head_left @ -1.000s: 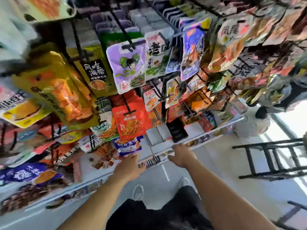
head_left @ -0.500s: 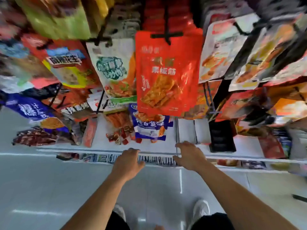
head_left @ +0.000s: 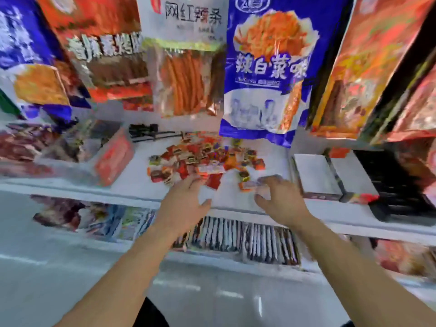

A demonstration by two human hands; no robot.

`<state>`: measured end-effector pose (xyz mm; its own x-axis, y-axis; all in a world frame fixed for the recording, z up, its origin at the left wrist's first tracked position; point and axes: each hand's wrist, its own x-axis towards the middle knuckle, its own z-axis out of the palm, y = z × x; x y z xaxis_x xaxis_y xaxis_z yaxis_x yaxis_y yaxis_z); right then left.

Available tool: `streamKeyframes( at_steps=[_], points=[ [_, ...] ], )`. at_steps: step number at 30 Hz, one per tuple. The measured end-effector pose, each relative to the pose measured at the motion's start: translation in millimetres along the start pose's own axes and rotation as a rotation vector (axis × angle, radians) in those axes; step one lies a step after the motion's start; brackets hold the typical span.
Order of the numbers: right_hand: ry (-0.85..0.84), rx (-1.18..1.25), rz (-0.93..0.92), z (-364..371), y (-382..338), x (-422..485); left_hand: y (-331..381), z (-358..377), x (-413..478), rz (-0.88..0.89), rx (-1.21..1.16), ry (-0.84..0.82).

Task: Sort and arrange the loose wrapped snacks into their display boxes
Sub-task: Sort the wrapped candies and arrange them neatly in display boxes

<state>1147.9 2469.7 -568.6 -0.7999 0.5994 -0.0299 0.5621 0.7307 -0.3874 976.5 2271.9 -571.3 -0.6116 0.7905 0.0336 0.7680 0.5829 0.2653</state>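
A pile of several small loose wrapped snacks [head_left: 205, 159], red, orange and brown, lies on the white shelf [head_left: 132, 182]. My left hand [head_left: 186, 204] reaches over the shelf's front edge, its straight fingers touching the near side of the pile. My right hand [head_left: 280, 199] hovers at the pile's right end with spread, blurred fingers just by a stray wrapped piece [head_left: 247, 184]. Two empty white display boxes [head_left: 313, 175] stand to the right of the pile. A clear box [head_left: 94, 152] holding red packs stands to the left.
Large snack bags hang from hooks just above the shelf, the blue bag [head_left: 266, 67] lowest over the pile. A black tray [head_left: 396, 185] sits at the far right. A lower shelf [head_left: 236, 237] under my wrists holds rows of packs.
The view has closed in on the shelf. Both hands have moved from the shelf's front edge forward onto the pile of loose snacks.
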Motion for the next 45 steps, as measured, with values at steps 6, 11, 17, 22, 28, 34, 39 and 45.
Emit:
streamKeyframes(
  at_steps=[6, 11, 17, 22, 28, 34, 39, 45],
  points=[
    [0.014, -0.002, -0.041, 3, -13, -33, -4, -6, -64, 0.001, -0.001, -0.017],
    [0.029, -0.099, -0.094, 8, -12, -19, -17, -11, -71, 0.024, 0.051, 0.033],
    [0.007, -0.173, -0.162, 14, 4, 15, -3, -14, 12, 0.146, 0.069, 0.153],
    [0.01, -0.2, -0.234, 20, 20, 37, -2, 2, 68, 0.177, 0.085, 0.185],
    [-0.028, -0.131, -0.198, 26, 22, 44, -10, 15, 88, 0.11, 0.047, 0.188],
    [0.049, 0.032, -0.2, 16, 9, 51, -24, 17, 88, 0.087, -0.07, 0.182],
    [0.141, -0.115, -0.375, 35, -8, 86, -36, 18, 84, 0.044, -0.103, 0.162],
    [0.195, -0.173, -0.22, 28, 19, 81, -12, 13, 112, 0.011, -0.215, 0.367]
  ],
)
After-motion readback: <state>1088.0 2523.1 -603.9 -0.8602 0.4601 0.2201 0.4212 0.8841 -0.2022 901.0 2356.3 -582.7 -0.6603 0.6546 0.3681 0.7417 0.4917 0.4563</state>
